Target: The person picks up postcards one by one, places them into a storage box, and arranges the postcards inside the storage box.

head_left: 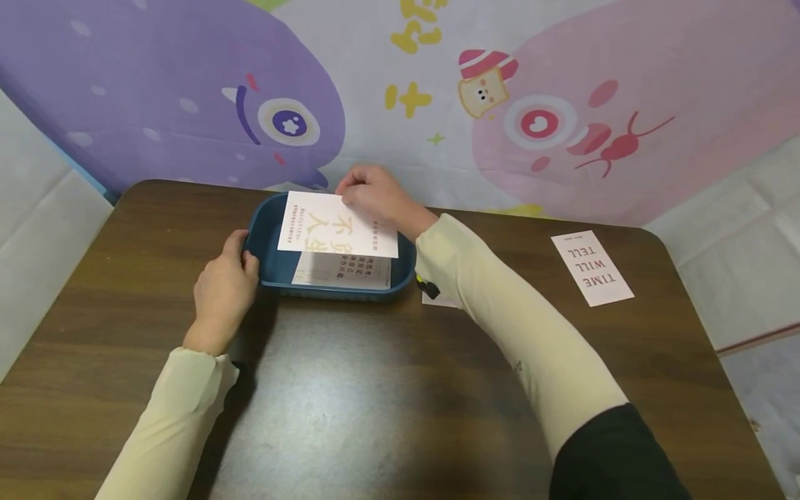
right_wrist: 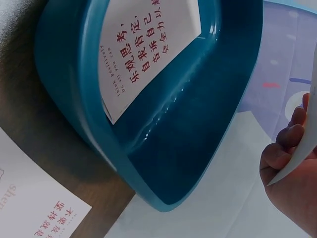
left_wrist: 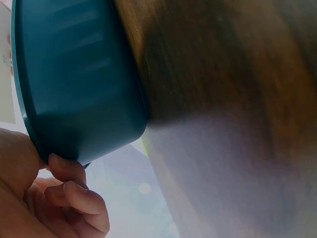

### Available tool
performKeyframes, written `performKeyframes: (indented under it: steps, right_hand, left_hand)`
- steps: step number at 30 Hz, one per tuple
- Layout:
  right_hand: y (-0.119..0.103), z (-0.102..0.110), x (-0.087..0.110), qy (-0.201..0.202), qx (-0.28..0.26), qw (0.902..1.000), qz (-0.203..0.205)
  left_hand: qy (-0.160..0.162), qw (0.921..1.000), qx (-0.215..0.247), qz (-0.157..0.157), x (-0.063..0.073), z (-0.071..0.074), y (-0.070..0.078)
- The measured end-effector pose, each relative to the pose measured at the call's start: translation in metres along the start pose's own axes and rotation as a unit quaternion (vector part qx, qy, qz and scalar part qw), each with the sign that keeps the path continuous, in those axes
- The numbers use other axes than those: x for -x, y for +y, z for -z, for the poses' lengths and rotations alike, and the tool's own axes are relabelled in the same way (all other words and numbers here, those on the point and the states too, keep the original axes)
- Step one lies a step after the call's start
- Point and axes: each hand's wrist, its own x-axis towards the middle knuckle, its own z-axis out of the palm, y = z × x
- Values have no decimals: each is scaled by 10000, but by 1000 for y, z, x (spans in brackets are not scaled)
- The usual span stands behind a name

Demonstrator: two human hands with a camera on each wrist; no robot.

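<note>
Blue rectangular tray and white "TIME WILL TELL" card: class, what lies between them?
In the head view: the cream fabric right sleeve, partly hiding another white rectangular card.

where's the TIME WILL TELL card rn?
Head view, right side: the TIME WILL TELL card lies on the table near its right edge, right of the blue tray.

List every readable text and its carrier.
"TIME WILL TELL": rightmost white rectangular paper card; small print unreadable.
"乐观思考, 自我肯定, 告诉自己, 会全力以, Think Positively, Do all You can": white card inside blue plastic tray.
"不要放", "坚持就是": tabletop card beside tray; rest cropped.
"不", "人生": held paper card; rest blurred.
Yellow backdrop marks: unclear.
</note>
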Motion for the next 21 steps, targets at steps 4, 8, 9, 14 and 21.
performKeyframes:
  steps: [4,8,9,14,21]
  right_hand:
    - [-1,-1,-1,-19,19,10000,-55]
    - [0,-2,-1,-20,47,9999,-94]
    - [0,-2,-1,-19,62,9999,-100]
    - [3,-4,-2,-22,65,9999,-82]
    - [9,-7,-2,-44,65,10000,-51]
  left_hand:
    - [12,10000,20,-17,0,0,1]
    - [17,10000,42,-34,0,1,2]
    - [19,10000,49,-39,1,1,2]
    - [27,10000,52,-53,1,2,2]
    - [51,9999,35,-79,3,2,3]
